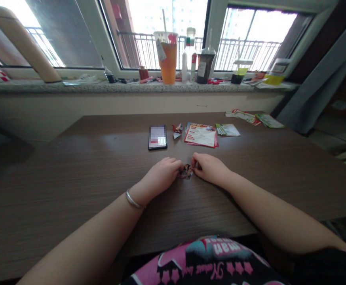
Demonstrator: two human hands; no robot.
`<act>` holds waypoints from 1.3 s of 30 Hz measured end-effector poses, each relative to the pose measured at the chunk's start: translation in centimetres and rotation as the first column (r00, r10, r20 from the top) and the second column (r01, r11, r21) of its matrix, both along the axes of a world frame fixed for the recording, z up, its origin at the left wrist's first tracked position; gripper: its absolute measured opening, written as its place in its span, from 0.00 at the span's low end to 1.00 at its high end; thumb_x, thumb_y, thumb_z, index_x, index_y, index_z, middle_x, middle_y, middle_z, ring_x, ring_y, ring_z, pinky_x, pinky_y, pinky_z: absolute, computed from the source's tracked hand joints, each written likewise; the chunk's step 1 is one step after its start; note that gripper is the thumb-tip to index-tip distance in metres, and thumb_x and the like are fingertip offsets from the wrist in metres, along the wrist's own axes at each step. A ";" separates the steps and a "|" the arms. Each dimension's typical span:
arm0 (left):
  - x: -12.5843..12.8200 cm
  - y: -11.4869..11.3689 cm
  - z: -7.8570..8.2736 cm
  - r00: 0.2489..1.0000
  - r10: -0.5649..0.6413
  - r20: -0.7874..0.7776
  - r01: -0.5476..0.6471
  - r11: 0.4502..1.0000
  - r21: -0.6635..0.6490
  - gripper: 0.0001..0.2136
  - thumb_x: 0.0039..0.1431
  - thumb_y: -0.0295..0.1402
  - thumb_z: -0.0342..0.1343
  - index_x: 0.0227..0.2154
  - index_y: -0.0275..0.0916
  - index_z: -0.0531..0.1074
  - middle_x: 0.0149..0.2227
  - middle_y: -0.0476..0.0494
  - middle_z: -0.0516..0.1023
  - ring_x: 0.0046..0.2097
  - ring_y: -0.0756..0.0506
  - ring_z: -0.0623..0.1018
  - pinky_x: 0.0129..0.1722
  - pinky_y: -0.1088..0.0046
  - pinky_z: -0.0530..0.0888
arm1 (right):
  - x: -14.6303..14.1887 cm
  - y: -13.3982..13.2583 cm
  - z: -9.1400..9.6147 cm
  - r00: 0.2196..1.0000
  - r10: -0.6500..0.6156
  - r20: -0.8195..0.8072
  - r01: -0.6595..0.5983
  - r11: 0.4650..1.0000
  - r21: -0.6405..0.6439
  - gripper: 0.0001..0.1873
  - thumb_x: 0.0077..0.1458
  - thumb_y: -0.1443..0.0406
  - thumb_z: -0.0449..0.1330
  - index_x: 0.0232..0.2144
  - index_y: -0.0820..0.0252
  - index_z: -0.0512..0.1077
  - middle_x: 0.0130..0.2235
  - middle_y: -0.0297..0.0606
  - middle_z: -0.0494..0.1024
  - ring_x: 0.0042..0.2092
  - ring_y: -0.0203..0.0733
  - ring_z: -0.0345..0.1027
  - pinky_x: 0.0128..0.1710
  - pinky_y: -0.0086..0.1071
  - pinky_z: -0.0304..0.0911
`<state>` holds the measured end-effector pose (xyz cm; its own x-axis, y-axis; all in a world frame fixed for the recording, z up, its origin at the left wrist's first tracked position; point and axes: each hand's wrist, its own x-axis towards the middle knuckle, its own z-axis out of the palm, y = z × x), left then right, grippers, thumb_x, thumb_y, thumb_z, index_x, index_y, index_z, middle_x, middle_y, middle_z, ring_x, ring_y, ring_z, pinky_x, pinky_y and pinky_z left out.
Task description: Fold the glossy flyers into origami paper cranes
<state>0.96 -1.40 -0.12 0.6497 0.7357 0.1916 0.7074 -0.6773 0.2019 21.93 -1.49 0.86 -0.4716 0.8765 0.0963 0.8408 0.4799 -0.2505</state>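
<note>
A small dark, colourful piece of printed paper (186, 171), looking creased or folded, lies low over the table between my two hands. My left hand (166, 173), with a silver bangle at the wrist, pinches its left side. At its right edge my right hand (211, 168) has thumb and forefinger closed on it. The fingers cover both ends of the paper. Just beyond my hands lie a phone-like device (157, 137) with a blurred screen, a small folded colourful paper piece (177, 130), and a stack of printed cards (201, 135).
Green-printed cards (227, 130) lie right of the stack, and more leaflets (244, 116) rest at the table's far right. On the granite sill (116, 88) stand an orange drink cup (169, 59), a dark drink cup (205, 65) and bottles. A grey curtain (315, 83) hangs at right.
</note>
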 end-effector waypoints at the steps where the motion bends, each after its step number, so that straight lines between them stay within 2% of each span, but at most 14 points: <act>1: 0.0 0.1 0.0 1.000 -0.002 0.023 0.002 1.000 -0.011 0.06 0.58 0.23 0.51 0.35 0.39 0.71 0.36 0.44 0.75 0.41 0.45 0.73 0.43 0.69 0.70 | 0.1 0.1 -0.1 1.000 0.017 -0.023 -0.017 1.000 -0.002 0.06 0.54 0.68 0.56 0.37 0.58 0.69 0.36 0.36 0.75 0.39 0.39 0.67 0.36 0.28 0.57; 6: 0.1 0.5 0.0 0.981 0.025 0.192 -0.004 0.994 -0.112 0.04 0.56 0.28 0.54 0.33 0.38 0.74 0.36 0.44 0.77 0.40 0.45 0.74 0.44 0.68 0.69 | 0.8 0.6 -0.4 0.963 0.244 -0.116 -0.245 0.970 0.012 0.09 0.52 0.72 0.54 0.34 0.59 0.72 0.37 0.37 0.74 0.41 0.38 0.66 0.42 0.29 0.58; 9: 0.2 0.7 0.2 0.934 0.168 0.314 -0.081 0.959 -0.271 0.06 0.55 0.32 0.54 0.32 0.37 0.75 0.34 0.46 0.78 0.38 0.45 0.75 0.43 0.69 0.70 | 1.0 0.9 -0.7 0.936 0.293 -0.196 -0.299 0.954 0.003 0.11 0.48 0.72 0.58 0.36 0.60 0.73 0.38 0.38 0.75 0.42 0.39 0.66 0.44 0.30 0.59; 11: 0.3 0.8 0.2 0.887 0.286 0.361 -0.128 0.906 -0.403 0.09 0.55 0.36 0.54 0.32 0.36 0.75 0.33 0.46 0.78 0.36 0.46 0.75 0.39 0.70 0.71 | 1.0 1.0 -0.9 0.927 0.266 -0.266 -0.279 0.960 -0.013 0.13 0.46 0.72 0.60 0.37 0.61 0.73 0.38 0.37 0.75 0.40 0.38 0.66 0.42 0.30 0.60; 13: 0.3 0.9 0.2 0.845 0.357 0.398 -0.121 0.853 -0.508 0.12 0.54 0.39 0.54 0.33 0.35 0.74 0.32 0.45 0.78 0.35 0.46 0.75 0.37 0.71 0.71 | 0.9 1.1 -1.2 0.918 0.200 -0.341 -0.224 0.974 -0.031 0.12 0.47 0.71 0.60 0.37 0.61 0.73 0.36 0.35 0.76 0.37 0.36 0.67 0.38 0.28 0.60; 16: 0.3 0.9 0.2 0.788 0.394 0.474 -0.034 0.796 -0.605 0.16 0.54 0.44 0.52 0.33 0.35 0.72 0.32 0.45 0.77 0.35 0.46 0.75 0.34 0.72 0.72 | 0.7 1.1 -1.6 0.889 0.098 -0.448 -0.148 0.986 -0.079 0.07 0.51 0.68 0.59 0.35 0.60 0.74 0.33 0.33 0.76 0.35 0.34 0.67 0.35 0.27 0.60; 19: 0.4 0.8 0.1 0.770 0.419 0.481 0.013 0.743 -0.669 0.19 0.56 0.49 0.50 0.35 0.35 0.71 0.33 0.45 0.77 0.34 0.47 0.75 0.31 0.74 0.72 | 0.6 1.2 -1.7 0.865 0.027 -0.502 -0.124 0.979 -0.161 0.07 0.53 0.64 0.59 0.33 0.61 0.75 0.32 0.33 0.77 0.34 0.34 0.69 0.35 0.26 0.60; 21: 0.4 0.8 0.1 0.800 0.381 0.464 0.005 0.769 -0.639 0.20 0.57 0.49 0.50 0.35 0.35 0.72 0.34 0.44 0.77 0.34 0.47 0.75 0.30 0.74 0.71 | 0.6 1.2 -1.7 0.865 -0.006 -0.501 -0.104 0.976 -0.191 0.08 0.53 0.63 0.59 0.32 0.61 0.75 0.31 0.33 0.78 0.33 0.34 0.69 0.34 0.27 0.61; 24: 0.3 0.8 0.2 0.873 0.257 0.414 -0.032 0.878 -0.477 0.18 0.56 0.47 0.52 0.34 0.35 0.74 0.34 0.43 0.78 0.35 0.46 0.75 0.34 0.73 0.71 | 0.5 1.3 -1.7 0.876 -0.046 -0.480 -0.058 0.978 -0.200 0.08 0.53 0.62 0.59 0.32 0.60 0.76 0.30 0.33 0.78 0.33 0.35 0.69 0.33 0.27 0.60; 27: 0.2 0.8 0.2 0.922 0.196 0.335 -0.082 0.942 -0.326 0.15 0.57 0.44 0.54 0.33 0.36 0.76 0.34 0.43 0.78 0.37 0.45 0.75 0.39 0.70 0.70 | 0.4 1.2 -1.6 0.885 -0.067 -0.460 -0.025 0.981 -0.190 0.08 0.53 0.63 0.59 0.31 0.60 0.76 0.30 0.33 0.77 0.32 0.35 0.68 0.33 0.27 0.59; 30: 0.1 0.8 0.0 0.942 0.182 0.282 -0.121 0.968 -0.220 0.12 0.57 0.40 0.55 0.34 0.37 0.77 0.36 0.43 0.79 0.40 0.44 0.75 0.43 0.68 0.69 | 0.2 1.2 -1.7 0.897 -0.038 -0.439 -0.033 0.988 -0.153 0.07 0.52 0.64 0.59 0.31 0.60 0.76 0.29 0.33 0.77 0.32 0.34 0.67 0.33 0.27 0.59; 34: -0.1 0.8 -0.6 0.972 0.122 0.200 -0.102 0.989 -0.104 0.07 0.57 0.33 0.56 0.36 0.39 0.77 0.37 0.44 0.79 0.42 0.44 0.74 0.46 0.68 0.68 | 0.1 1.3 -1.8 0.937 0.027 -0.349 -0.048 0.997 -0.052 0.04 0.51 0.66 0.61 0.30 0.60 0.76 0.30 0.34 0.77 0.34 0.36 0.67 0.36 0.29 0.59; 39: -0.1 0.7 -0.6 0.992 0.091 0.088 -0.096 0.994 0.053 0.06 0.59 0.31 0.55 0.35 0.40 0.77 0.41 0.43 0.76 0.43 0.44 0.72 0.46 0.66 0.68 | 0.1 1.4 -2.0 0.971 0.088 -0.220 -0.082 0.996 0.040 0.04 0.53 0.66 0.61 0.32 0.59 0.76 0.38 0.38 0.76 0.42 0.39 0.68 0.44 0.31 0.60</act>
<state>0.91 -0.74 -0.73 0.5579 0.7789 0.2867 0.7503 -0.6209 0.2269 22.05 -0.09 -1.12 -0.5082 0.8293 0.2326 0.7217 0.5574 -0.4105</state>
